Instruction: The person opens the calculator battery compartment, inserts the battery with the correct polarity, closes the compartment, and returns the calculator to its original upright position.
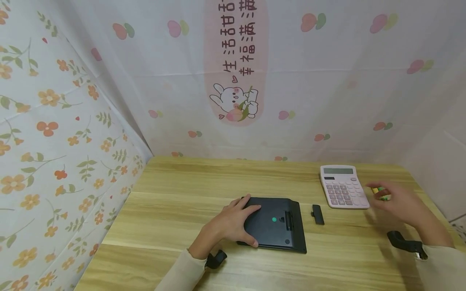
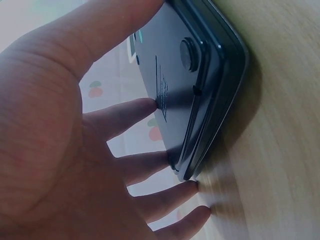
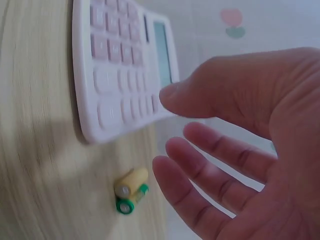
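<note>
A black calculator-like device (image 1: 269, 234) lies back side up on the table, its small battery compartment (image 1: 289, 220) uncovered. My left hand (image 1: 231, 221) rests on its left part with fingers spread and the thumb at the near edge. To the device's right lies a small black battery cover (image 1: 318, 214). Over at the right, my right hand (image 1: 402, 203) hovers with loosely bent fingers, holding nothing. Close to its fingertips lie a yellow battery (image 3: 131, 183) and a green battery (image 3: 126, 205), side by side; the fingers partly hide them in the head view.
A pink-white calculator (image 1: 344, 186) lies face up just left of the right hand. The wooden table (image 1: 164, 226) meets patterned cloth at the back and left. Black camera mounts (image 1: 404, 243) sit at both wrists.
</note>
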Demonstrator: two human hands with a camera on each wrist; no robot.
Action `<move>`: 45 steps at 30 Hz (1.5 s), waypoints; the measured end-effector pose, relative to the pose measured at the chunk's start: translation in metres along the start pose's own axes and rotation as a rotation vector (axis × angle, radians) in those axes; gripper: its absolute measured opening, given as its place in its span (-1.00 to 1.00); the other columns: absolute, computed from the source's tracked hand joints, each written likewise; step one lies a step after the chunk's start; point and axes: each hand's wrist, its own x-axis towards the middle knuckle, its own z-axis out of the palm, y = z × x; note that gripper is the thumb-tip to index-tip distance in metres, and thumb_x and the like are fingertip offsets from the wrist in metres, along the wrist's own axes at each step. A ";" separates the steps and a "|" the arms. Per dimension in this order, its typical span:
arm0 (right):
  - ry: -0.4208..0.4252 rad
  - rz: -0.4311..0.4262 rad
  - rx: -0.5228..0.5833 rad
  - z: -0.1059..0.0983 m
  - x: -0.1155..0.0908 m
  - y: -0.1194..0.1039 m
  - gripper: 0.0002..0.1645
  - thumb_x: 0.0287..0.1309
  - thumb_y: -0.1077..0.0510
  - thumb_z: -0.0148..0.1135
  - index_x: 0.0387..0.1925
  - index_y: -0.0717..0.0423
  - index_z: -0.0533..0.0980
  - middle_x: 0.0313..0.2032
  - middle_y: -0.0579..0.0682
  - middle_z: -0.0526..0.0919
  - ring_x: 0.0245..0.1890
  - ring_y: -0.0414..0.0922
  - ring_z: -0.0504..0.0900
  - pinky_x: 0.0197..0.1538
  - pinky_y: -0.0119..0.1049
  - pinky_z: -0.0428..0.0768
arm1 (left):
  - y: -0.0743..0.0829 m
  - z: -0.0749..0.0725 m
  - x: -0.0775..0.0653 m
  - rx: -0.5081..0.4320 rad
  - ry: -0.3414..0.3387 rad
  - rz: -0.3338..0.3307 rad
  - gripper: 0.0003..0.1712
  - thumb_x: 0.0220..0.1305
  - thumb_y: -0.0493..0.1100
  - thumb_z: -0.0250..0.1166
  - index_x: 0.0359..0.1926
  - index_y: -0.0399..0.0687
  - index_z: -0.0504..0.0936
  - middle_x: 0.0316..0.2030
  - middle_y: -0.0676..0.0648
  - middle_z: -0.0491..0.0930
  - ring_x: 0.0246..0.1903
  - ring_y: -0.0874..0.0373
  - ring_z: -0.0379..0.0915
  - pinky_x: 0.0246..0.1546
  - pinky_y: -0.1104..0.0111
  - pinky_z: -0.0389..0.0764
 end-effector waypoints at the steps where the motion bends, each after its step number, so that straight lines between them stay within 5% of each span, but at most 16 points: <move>1: 0.000 -0.004 -0.003 -0.002 0.001 0.004 -0.32 0.19 0.32 0.57 0.29 0.47 0.54 0.20 0.58 0.58 -0.06 0.37 0.73 -0.25 -0.06 0.59 | 0.000 0.000 0.000 0.000 0.000 0.000 0.19 0.10 0.28 0.71 0.69 0.27 0.37 0.76 -0.11 -0.02 0.67 -0.25 0.00 0.52 -0.26 0.24; 9: -0.048 0.008 -0.025 -0.012 0.009 0.025 -0.31 0.18 0.38 0.52 0.30 0.56 0.48 0.23 0.65 0.51 -0.01 0.50 0.71 -0.20 0.15 0.70 | 0.002 -0.002 -0.001 0.008 -0.002 0.005 0.19 0.09 0.28 0.72 0.69 0.26 0.37 0.76 -0.11 -0.01 0.67 -0.26 0.01 0.51 -0.26 0.26; 16: -0.045 0.048 -0.030 -0.008 0.016 0.035 -0.29 0.09 0.42 0.48 0.26 0.62 0.47 0.20 0.69 0.50 -0.05 0.51 0.71 -0.25 0.05 0.70 | 0.001 -0.002 0.000 0.017 -0.006 -0.004 0.19 0.10 0.29 0.71 0.69 0.29 0.36 0.76 -0.08 -0.02 0.67 -0.24 0.01 0.52 -0.24 0.26; 20: -0.060 0.077 -0.021 -0.005 0.020 0.038 -0.30 0.13 0.42 0.44 0.28 0.63 0.45 0.23 0.72 0.44 0.00 0.57 0.67 -0.19 0.23 0.72 | 0.001 -0.001 0.000 0.016 -0.005 -0.003 0.20 0.09 0.30 0.71 0.69 0.30 0.36 0.76 -0.08 -0.02 0.68 -0.24 0.00 0.52 -0.25 0.26; 45: -0.060 0.096 -0.071 -0.001 0.029 0.031 -0.37 0.14 0.34 0.49 0.19 0.61 0.52 0.19 0.73 0.43 0.03 0.61 0.64 -0.08 0.44 0.64 | 0.000 0.000 0.000 0.016 0.003 -0.006 0.19 0.09 0.30 0.72 0.69 0.32 0.37 0.76 -0.06 -0.01 0.67 -0.23 0.01 0.53 -0.24 0.23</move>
